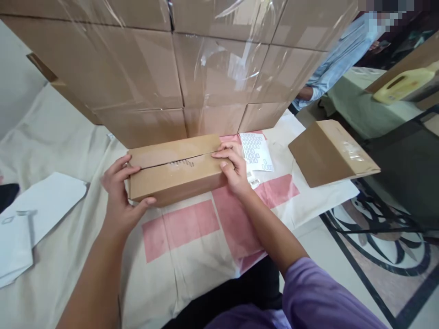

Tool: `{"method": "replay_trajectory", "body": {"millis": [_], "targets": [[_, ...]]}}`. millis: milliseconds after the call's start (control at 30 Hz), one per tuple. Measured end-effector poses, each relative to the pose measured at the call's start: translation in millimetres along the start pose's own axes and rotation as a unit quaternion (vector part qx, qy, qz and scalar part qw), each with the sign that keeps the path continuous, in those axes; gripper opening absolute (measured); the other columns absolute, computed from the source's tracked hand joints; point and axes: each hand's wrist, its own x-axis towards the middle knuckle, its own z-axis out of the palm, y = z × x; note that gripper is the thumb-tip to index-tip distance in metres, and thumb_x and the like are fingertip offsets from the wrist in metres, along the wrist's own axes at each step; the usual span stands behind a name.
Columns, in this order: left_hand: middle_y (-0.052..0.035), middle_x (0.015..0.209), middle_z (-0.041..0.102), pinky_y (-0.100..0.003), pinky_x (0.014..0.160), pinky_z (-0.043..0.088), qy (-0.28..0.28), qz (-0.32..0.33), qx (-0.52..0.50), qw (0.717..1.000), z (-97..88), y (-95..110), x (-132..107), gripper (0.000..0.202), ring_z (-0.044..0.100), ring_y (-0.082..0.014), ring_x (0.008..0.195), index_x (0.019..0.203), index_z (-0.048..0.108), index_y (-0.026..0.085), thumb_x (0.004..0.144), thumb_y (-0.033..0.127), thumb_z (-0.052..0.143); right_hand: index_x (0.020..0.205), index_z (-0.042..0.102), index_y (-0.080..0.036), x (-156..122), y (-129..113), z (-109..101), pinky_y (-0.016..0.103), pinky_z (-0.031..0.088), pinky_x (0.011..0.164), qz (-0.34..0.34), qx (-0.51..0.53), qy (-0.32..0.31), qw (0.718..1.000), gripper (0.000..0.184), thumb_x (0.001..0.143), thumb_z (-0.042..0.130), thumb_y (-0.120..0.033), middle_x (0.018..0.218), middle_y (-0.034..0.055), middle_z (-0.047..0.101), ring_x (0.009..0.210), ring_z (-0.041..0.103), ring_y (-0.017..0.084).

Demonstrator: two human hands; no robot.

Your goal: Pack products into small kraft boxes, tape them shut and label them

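Note:
A long brown cardboard box (178, 180) lies on the cloth-covered table in front of me, its two top flaps folded in and meeting at a narrow seam. My left hand (125, 189) grips its left end, fingers over the top edge and thumb along the near side. At the right end, my right hand (235, 167) wraps the corner with its fingers on the top flaps. Just right of that hand lies a white sheet (257, 151) printed with rows of small outlined shapes, and below it a small white item (254, 183) I cannot make out.
Behind the box rises a stack of taped cartons (219, 68). Another cardboard box (322, 155) stands at the table's right edge. White papers (51, 210) lie at left. A person's blue sleeve (338, 59) shows behind the stack, near a yellow jug (401, 84).

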Motion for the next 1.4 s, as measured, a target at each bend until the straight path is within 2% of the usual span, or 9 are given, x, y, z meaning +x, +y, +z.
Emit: {"method": "replay_trajectory", "body": {"millis": [133, 267, 400, 567, 800, 1067, 1267, 1400], "targets": [[-0.0101, 0.152, 0.051, -0.067, 0.117, 0.026, 0.016, -0.013, 0.026, 0.999, -0.1, 6, 3, 0.07, 0.044, -0.0428, 0.142, 0.129, 0.059, 0.028, 0.075, 0.07, 0.075, 0.1, 0.069, -0.027, 0, -3, 1, 0.054, 0.04, 0.11, 0.005, 0.017, 0.013, 1.0, 0.024, 0.096, 0.051, -0.042, 0.117, 0.0066, 0.058, 0.119, 0.054, 0.028], [-0.0085, 0.15, 0.053, -0.069, 0.116, 0.024, 0.021, -0.012, 0.016, 1.0, 1.3, 12, 4, 0.065, 0.044, -0.045, 0.14, 0.127, 0.061, 0.029, 0.077, 0.069, 0.074, 0.107, 0.07, -0.029, -1, 0, 2, 0.055, 0.038, 0.114, -0.022, -0.007, 0.017, 1.0, 0.029, 0.1, 0.047, -0.044, 0.129, 0.0058, 0.064, 0.127, 0.053, 0.028], [-0.0099, 0.152, 0.052, -0.068, 0.116, 0.025, 0.031, -0.012, 0.012, 0.999, 3.7, 15, 3, 0.063, 0.044, -0.0444, 0.141, 0.128, 0.061, 0.029, 0.079, 0.066, 0.075, 0.111, 0.072, -0.028, 0, 1, 2, 0.054, 0.041, 0.111, -0.019, -0.025, 0.022, 0.999, 0.034, 0.1, 0.045, -0.047, 0.124, 0.0061, 0.068, 0.122, 0.057, 0.028], [-0.0151, 0.152, 0.053, -0.065, 0.117, 0.026, 0.043, -0.016, 0.021, 0.999, 7.5, 17, 0, 0.055, 0.047, -0.0418, 0.14, 0.127, 0.062, 0.026, 0.083, 0.055, 0.075, 0.102, 0.074, -0.026, 5, -6, 5, 0.052, 0.044, 0.105, -0.01, -0.03, 0.037, 0.999, 0.033, 0.1, 0.044, -0.039, 0.116, 0.0073, 0.07, 0.114, 0.058, 0.028], [-0.0146, 0.154, 0.048, -0.06, 0.121, 0.03, 0.063, -0.07, -0.045, 0.995, 13.5, 21, 2, 0.05, 0.043, -0.0372, 0.146, 0.121, 0.062, 0.025, 0.079, 0.047, 0.081, 0.095, 0.074, -0.024, 11, -2, 7, 0.049, 0.048, 0.1, -0.029, -0.023, 0.053, 0.998, 0.03, 0.099, 0.046, -0.034, 0.11, 0.0076, 0.071, 0.106, 0.062, 0.025], [-0.0154, 0.157, 0.043, -0.059, 0.124, 0.026, 0.059, -0.06, -0.036, 0.996, 16.4, 23, -2, 0.052, 0.038, -0.0354, 0.15, 0.125, 0.057, 0.025, 0.083, 0.047, 0.078, 0.109, 0.072, -0.024, 4, 4, 4, 0.051, 0.048, 0.106, -0.034, -0.01, 0.035, 0.999, 0.037, 0.102, 0.042, -0.045, 0.123, 0.0102, 0.07, 0.118, 0.063, 0.026], [-0.0162, 0.159, 0.041, -0.059, 0.125, 0.024, 0.062, -0.06, -0.03, 0.996, 20.4, 28, -4, 0.052, 0.035, -0.0347, 0.152, 0.129, 0.054, 0.024, 0.086, 0.046, 0.074, 0.122, 0.068, -0.025, -1, 2, 6, 0.052, 0.044, 0.11, -0.021, -0.047, 0.056, 0.997, 0.037, 0.101, 0.043, -0.042, 0.139, 0.0089, 0.066, 0.129, 0.058, 0.027], [-0.0161, 0.162, 0.036, -0.057, 0.126, 0.025, 0.063, -0.075, -0.022, 0.995, 23.1, 32, -4, 0.045, 0.031, -0.033, 0.154, 0.129, 0.051, 0.025, 0.092, 0.045, 0.067, 0.109, 0.07, -0.025, 4, 0, 6, 0.05, 0.047, 0.102, -0.033, -0.059, 0.061, 0.996, 0.031, 0.1, 0.044, -0.037, 0.123, 0.008, 0.073, 0.117, 0.065, 0.027]]}}
